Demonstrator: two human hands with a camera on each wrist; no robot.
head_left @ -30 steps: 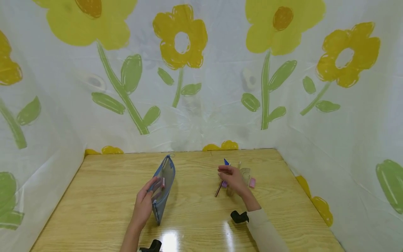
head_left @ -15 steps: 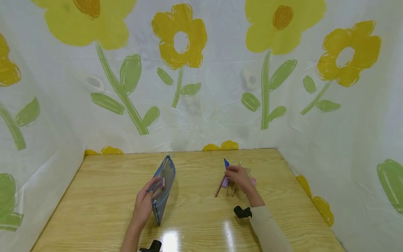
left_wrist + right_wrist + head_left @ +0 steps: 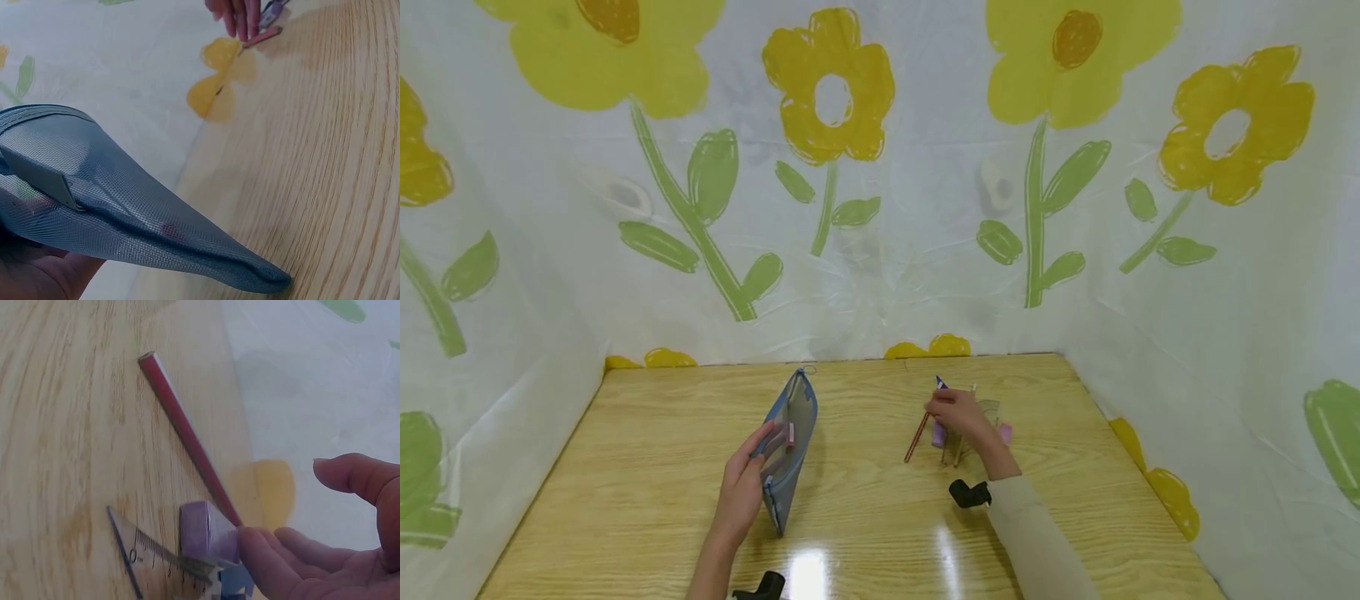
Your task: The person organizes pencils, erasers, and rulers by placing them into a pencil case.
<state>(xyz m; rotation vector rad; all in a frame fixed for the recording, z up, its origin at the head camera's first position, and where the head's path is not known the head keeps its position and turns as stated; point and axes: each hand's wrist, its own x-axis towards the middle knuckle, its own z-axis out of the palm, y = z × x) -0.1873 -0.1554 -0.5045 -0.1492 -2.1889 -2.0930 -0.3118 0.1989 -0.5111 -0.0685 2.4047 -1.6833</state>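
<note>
On the left, my left hand (image 3: pixel 743 487) holds a blue-grey mesh zip pouch (image 3: pixel 782 492) upright, its mouth spread. A small pink item (image 3: pixel 790 435) shows inside it. To the right, my right hand (image 3: pixel 962 414) reaches over a small pile of stationery. In the right wrist view, its fingertips touch the end of a red pencil (image 3: pixel 187 434), while the thumb (image 3: pixel 350 472) stands well apart from the fingers. Beside the pencil lie a purple block (image 3: pixel 206 531) and a clear ruler-marked triangle (image 3: pixel 150 550). The hand partly covers the pile.
A blue pointed item (image 3: pixel 941 382) pokes out beyond the right hand. A clear protractor (image 3: pixel 990 408) and a pink block (image 3: pixel 1005 432) lie to its right. The wooden table (image 3: pixel 865 492) is bounded by a flower-printed curtain (image 3: pixel 910 283) behind and at both sides.
The right hand first drew back a little to the right, then came left onto the red pencil. The pencil's near end has shifted slightly left. The left hand and pouch stay put.
</note>
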